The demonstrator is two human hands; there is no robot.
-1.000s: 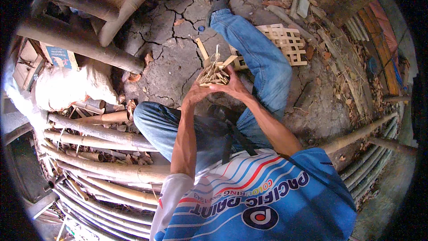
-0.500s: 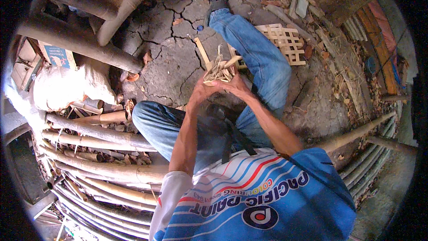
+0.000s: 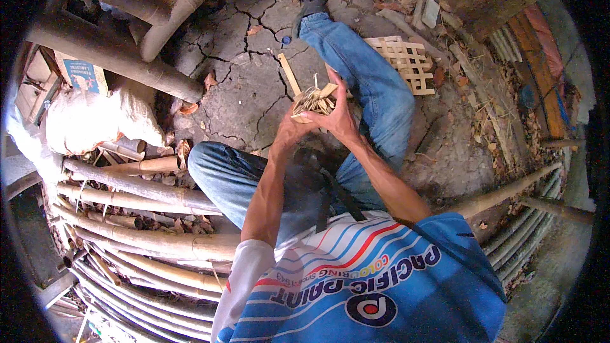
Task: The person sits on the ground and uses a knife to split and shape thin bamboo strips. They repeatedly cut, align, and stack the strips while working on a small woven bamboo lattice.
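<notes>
Fingers of the right hand (image 3: pixel 341 118) have moved farther up the right side of the bundle of strips (image 3: pixel 314 103) since the earlier frame. Forearms converge, with the left hand (image 3: pixel 295 126) cupping the near left side, its fingers partly hidden; both hands hold the bundle between the denim-clad legs (image 3: pixel 381 82), above cracked earth (image 3: pixel 254 82). Pale, flat, narrow ends crowd unevenly, one long strip (image 3: pixel 288 71) projecting far.

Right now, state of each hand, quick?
Left hand: holding the bundle of bamboo strips.
Right hand: holding the same bundle from its right side.
</notes>
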